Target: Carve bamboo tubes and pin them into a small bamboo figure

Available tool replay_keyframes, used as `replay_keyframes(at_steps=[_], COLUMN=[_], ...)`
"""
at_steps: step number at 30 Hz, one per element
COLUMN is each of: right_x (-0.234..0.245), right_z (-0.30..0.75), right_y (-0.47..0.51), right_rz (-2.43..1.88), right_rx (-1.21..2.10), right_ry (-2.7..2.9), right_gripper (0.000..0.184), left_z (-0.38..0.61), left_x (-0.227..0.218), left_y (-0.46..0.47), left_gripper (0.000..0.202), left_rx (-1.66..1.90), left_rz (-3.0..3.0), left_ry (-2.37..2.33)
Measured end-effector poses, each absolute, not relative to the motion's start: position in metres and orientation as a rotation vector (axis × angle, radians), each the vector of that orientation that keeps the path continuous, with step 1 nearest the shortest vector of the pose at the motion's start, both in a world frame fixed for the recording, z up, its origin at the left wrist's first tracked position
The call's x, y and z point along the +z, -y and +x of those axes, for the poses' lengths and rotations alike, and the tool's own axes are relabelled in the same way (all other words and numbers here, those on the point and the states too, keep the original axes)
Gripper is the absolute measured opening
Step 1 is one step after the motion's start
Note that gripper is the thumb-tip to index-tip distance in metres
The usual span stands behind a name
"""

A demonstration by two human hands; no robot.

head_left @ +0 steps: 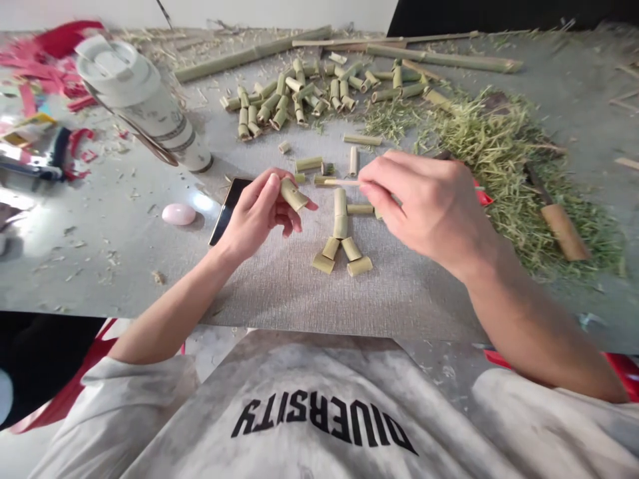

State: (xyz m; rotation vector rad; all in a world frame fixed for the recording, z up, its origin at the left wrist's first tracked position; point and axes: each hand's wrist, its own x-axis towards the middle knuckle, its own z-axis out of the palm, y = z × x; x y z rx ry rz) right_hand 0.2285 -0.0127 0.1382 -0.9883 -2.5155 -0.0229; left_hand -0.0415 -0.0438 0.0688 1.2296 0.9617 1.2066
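My left hand [262, 209] is closed on a short green bamboo segment [293, 194], held just above the table. My right hand [424, 203] pinches a thin pale stick [342, 181] whose tip points left toward that segment. Between and below the hands, several bamboo pieces [342, 236] lie arranged on the grey table like a small figure, with a body piece, two legs and feet. A few more loose segments [309, 163] lie just beyond the hands.
A pile of cut bamboo segments [294, 93] and long bamboo stalks [249, 56] lie at the back. Green shavings [489, 153] cover the right, with a wooden-handled knife [562, 229]. A white cup [144, 100], a phone [229, 206], a pink stone [178, 214] and red scraps [44, 60] sit left.
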Motion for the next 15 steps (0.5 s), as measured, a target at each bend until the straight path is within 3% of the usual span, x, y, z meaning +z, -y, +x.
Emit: replay_keyframes(at_steps=[5,15], right_x=[0.147,0.136], right_z=[0.203,0.196], right_y=[0.025,0.028], right_rz=[-0.958,-0.932], right_rx=[-0.229,-0.226], right_ry=[2.636,2.686], right_gripper=[0.035,0.027], left_z=[-0.038,-0.038], left_x=[0.061,0.055], left_y=[0.046,0.048], left_gripper=[0.039,0.045], left_rx=[1.312,1.306], left_rz=[1.206,1.291], left_ry=[-0.820,-0.898])
